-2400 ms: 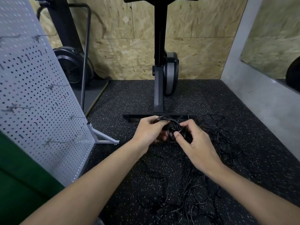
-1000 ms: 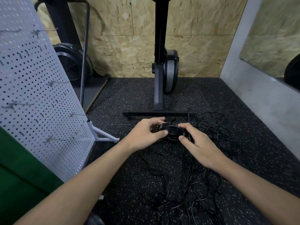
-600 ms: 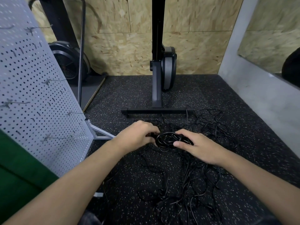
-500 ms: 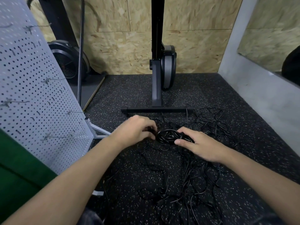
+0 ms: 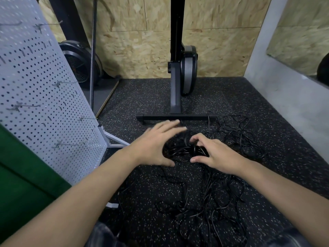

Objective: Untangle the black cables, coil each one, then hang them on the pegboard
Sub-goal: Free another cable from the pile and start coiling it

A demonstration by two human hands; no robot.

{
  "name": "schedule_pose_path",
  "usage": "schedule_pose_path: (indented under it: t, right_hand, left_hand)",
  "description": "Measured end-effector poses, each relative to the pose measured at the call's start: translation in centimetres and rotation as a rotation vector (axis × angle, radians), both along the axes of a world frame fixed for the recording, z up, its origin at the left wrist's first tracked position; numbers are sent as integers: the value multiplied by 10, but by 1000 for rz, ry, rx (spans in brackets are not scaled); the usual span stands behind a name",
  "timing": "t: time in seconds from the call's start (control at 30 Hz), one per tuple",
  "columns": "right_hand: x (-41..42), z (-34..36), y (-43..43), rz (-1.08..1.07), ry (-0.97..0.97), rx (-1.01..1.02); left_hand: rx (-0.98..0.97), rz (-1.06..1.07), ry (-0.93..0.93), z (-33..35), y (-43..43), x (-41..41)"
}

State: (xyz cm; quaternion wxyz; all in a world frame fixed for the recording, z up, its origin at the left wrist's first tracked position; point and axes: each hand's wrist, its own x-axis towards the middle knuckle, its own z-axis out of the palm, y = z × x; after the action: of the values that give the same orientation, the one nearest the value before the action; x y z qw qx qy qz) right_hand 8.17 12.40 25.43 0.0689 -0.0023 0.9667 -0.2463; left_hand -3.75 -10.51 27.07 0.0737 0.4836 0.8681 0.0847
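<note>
A small coil of black cable [image 5: 179, 151] lies on the speckled black floor mat between my hands. My left hand [image 5: 155, 143] hovers at the coil's left with its fingers spread and straight, blurred, holding nothing. My right hand [image 5: 212, 155] has its fingers curled over the coil's right side, thumb out below it. A loose tangle of black cables [image 5: 220, 200] spreads over the mat from near my knees to the far right. The grey pegboard [image 5: 44, 97] stands at the left with several bare wire hooks [image 5: 65, 144].
The T-shaped base of a black exercise machine [image 5: 176, 117] stands just beyond my hands. The pegboard's metal foot [image 5: 115, 139] juts onto the mat. A green surface [image 5: 21, 179] fills the lower left. A grey wall [image 5: 284, 97] bounds the right.
The coil came down from mid-air to the mat. My left hand let go of it and spread open; my right hand stays on the coil.
</note>
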Motion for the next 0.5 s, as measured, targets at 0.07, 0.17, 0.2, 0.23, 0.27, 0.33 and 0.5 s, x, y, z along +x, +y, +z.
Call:
schedule_pose_path:
  t: [0.07, 0.17, 0.2, 0.23, 0.27, 0.33, 0.5]
  right_hand:
    - [-7, -2, -7, 13, 16, -31]
    - [-19, -6, -15, 22, 16, -44]
    - [-23, -8, -16, 26, 12, -48]
    - [-26, -9, -19, 31, 6, -57]
    - [-30, -12, -21, 30, -3, -71]
    - [-38, -17, -24, 17, -9, -87]
    - [-63, -28, -40, 5, -10, -116]
  left_hand:
    - [-34, -38, 6, -5, 4, 2]
    - [27, -5, 31, -10, -2, -9]
    - [20, 12, 49, -11, -6, -12]
    - [6, 42, 57, -12, -10, -14]
    - [1, 87, 45, -13, -14, -16]
    - [28, 175, -12, -16, -21, -19]
    - [51, 306, -105, -27, -40, -37]
